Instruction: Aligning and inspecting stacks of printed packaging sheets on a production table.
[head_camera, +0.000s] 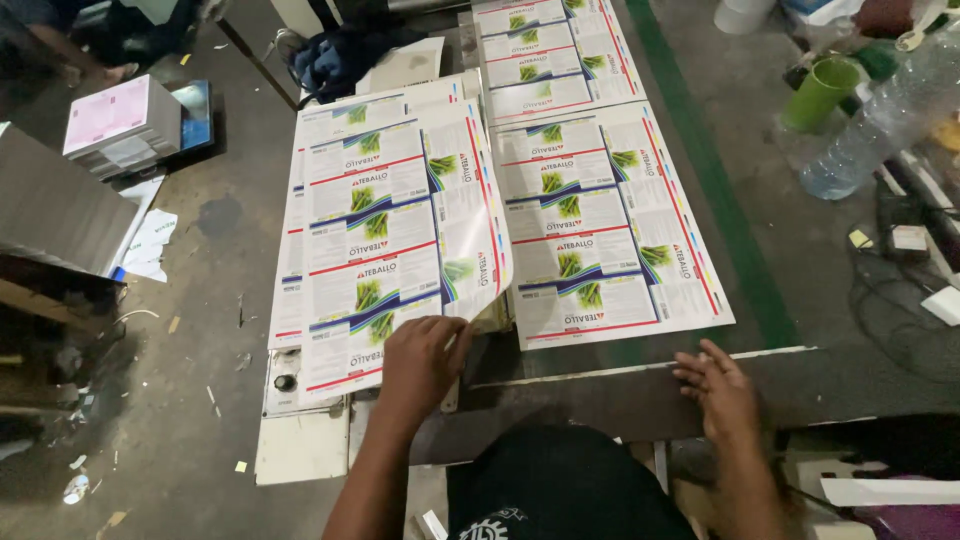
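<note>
A grey, dusty workshop floor (200, 400) strewn with paper scraps, and we look straight down at a low work surface covered in printed sheets. The left hand (420, 362) is down on the near corner of the left stack of printed sheets (375, 235), fingers curled and gripping the top sheet at its lower right corner, which curves up off the pile. The right hand (718, 390) lies flat and open, fingers spread a little, resting on a long dark board (600, 400) that runs across the front edge; it holds nothing. Just beyond that hand sits the right stack of printed sheets (605, 225), white with green plant pictures and red and blue stripes, lying flat and beside the left stack. A third stack of the same sheets (550, 55) lies farther back, near a bundle of dark blue cloth (335, 55). Out to the left, a block of pink-topped paper (120, 120) rests on the floor. On the right, past a green line painted on the floor (720, 200), a green cup (820, 92) stands next to a clear plastic bottle (880, 125) lying tilted.
</note>
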